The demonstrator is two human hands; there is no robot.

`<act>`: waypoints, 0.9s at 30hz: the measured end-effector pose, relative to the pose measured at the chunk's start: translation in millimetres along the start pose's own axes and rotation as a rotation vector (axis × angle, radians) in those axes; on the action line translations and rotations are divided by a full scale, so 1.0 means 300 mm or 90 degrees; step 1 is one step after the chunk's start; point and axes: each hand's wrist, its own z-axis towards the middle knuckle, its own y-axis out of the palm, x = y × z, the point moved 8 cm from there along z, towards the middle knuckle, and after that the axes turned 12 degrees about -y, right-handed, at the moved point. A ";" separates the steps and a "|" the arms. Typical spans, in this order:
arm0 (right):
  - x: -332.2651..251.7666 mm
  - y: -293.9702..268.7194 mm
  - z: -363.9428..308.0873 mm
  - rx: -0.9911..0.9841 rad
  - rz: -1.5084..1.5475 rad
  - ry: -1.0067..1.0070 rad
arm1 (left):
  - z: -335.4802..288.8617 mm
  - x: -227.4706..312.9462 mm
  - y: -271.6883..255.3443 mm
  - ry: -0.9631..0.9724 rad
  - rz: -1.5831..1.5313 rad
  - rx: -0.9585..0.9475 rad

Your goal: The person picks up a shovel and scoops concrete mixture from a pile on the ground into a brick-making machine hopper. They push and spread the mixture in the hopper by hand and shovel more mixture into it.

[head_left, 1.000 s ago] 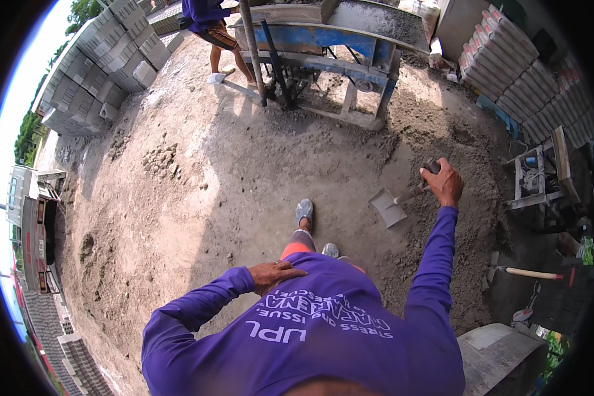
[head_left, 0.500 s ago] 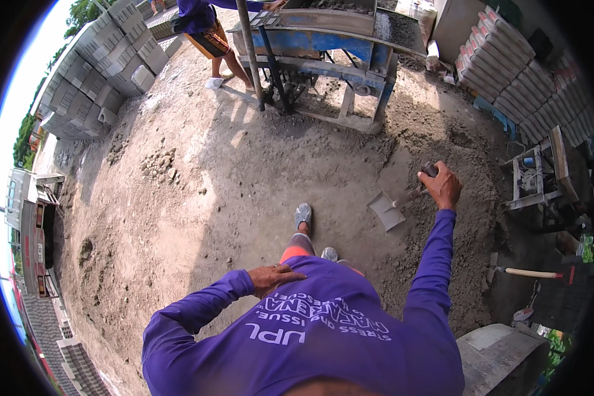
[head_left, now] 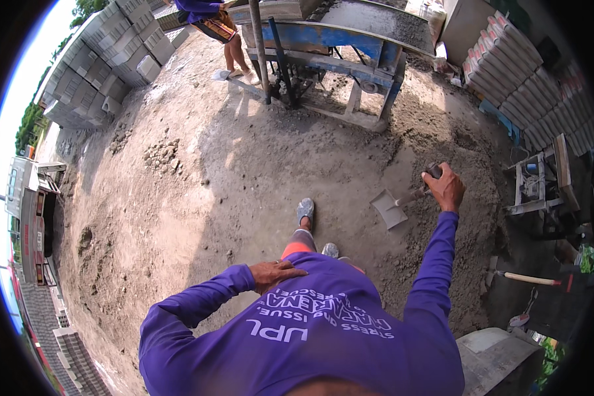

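Note:
My right hand (head_left: 449, 189) is wrapped round the dark grip at the top of a shovel (head_left: 389, 209). The shovel stands almost straight below the hand, so its shaft looks short, and its square grey blade is down at the ground beside my feet. My left hand (head_left: 276, 274) lies flat at my waist on the purple shirt (head_left: 336, 300), fingers stretched out, with nothing in it. Grey loose sand or mix (head_left: 462, 244) spreads to the right of the blade.
Ahead stands a blue metal machine (head_left: 363, 49), with another person (head_left: 234, 49) on its left. Concrete blocks (head_left: 112, 59) are stacked far left, near a parked truck (head_left: 33, 224). Piled sacks (head_left: 508, 72), a wooden frame (head_left: 541, 178) and a wooden-handled tool (head_left: 531, 278) are at the right.
The view has shifted slightly, and the other person now appears higher in the picture. My right hand still grips the shovel, and my left hand stays at my waist.

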 end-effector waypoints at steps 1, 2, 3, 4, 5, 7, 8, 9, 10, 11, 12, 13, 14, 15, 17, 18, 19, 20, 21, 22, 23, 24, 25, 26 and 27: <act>-0.002 0.000 -0.001 0.000 -0.001 0.000 | 0.000 -0.001 0.001 -0.001 -0.003 -0.001; -0.004 0.000 -0.002 0.002 -0.003 -0.004 | 0.000 -0.002 0.002 -0.002 -0.006 -0.001; -0.007 -0.001 -0.003 0.004 -0.006 -0.008 | -0.001 -0.001 0.001 -0.002 -0.006 -0.001; -0.008 -0.002 -0.003 0.005 -0.006 -0.009 | -0.001 -0.004 0.005 -0.011 -0.003 -0.009; -0.009 -0.002 -0.004 0.002 -0.006 -0.008 | -0.002 -0.006 0.008 -0.020 -0.001 -0.018; -0.010 -0.003 -0.005 0.000 -0.006 -0.008 | -0.004 -0.003 0.007 -0.019 -0.004 -0.018; -0.011 -0.002 -0.005 -0.003 -0.004 -0.009 | -0.004 -0.003 0.006 -0.019 -0.006 -0.020; -0.012 -0.001 -0.005 -0.006 -0.002 -0.010 | -0.004 -0.004 0.008 -0.019 -0.006 -0.019; -0.015 -0.003 -0.006 -0.006 -0.002 -0.010 | -0.004 -0.003 0.008 -0.012 -0.008 -0.013; -0.018 -0.005 -0.008 -0.004 -0.004 -0.009 | -0.005 -0.002 0.007 -0.005 -0.010 -0.007; -0.021 -0.007 -0.008 -0.002 -0.005 -0.009 | -0.005 -0.003 0.007 -0.005 -0.009 -0.007; -0.019 -0.005 -0.009 -0.002 -0.005 -0.009 | -0.004 0.001 0.004 -0.002 -0.008 -0.004; -0.016 -0.003 -0.008 0.005 -0.006 -0.012 | -0.004 0.006 0.001 0.000 -0.007 -0.002; -0.015 -0.004 -0.008 0.012 -0.008 -0.016 | -0.005 0.010 -0.004 0.000 -0.007 -0.002; -0.020 -0.005 -0.008 0.006 -0.006 -0.014 | -0.009 0.017 -0.004 -0.023 -0.004 -0.042; -0.021 -0.004 -0.009 0.000 -0.004 -0.011 | -0.010 0.013 -0.001 -0.023 -0.004 -0.042; -0.018 -0.001 -0.009 0.000 -0.004 -0.010 | -0.009 0.012 -0.001 -0.018 -0.007 -0.037; -0.012 0.003 -0.008 0.006 -0.003 -0.012 | -0.008 0.012 -0.002 -0.013 -0.010 -0.033; -0.009 0.004 -0.008 0.011 -0.001 -0.014 | -0.008 0.010 -0.002 -0.013 -0.010 -0.034; -0.011 0.003 -0.009 0.011 -0.001 -0.015 | -0.010 0.013 -0.005 -0.011 -0.014 -0.034; -0.014 0.002 -0.009 0.007 0.002 -0.018 | -0.012 0.015 -0.006 -0.010 -0.018 -0.034; -0.017 0.002 -0.010 0.003 0.005 -0.021 | -0.011 0.008 -0.001 -0.011 -0.019 -0.033; -0.017 0.004 -0.009 0.002 0.005 -0.022 | -0.008 0.006 -0.002 -0.004 -0.026 -0.023; -0.015 0.009 -0.009 -0.006 0.013 -0.025 | -0.008 0.005 -0.004 0.002 -0.034 -0.013; -0.013 0.015 -0.008 -0.014 0.021 -0.029 | -0.010 0.003 -0.002 0.001 -0.035 -0.012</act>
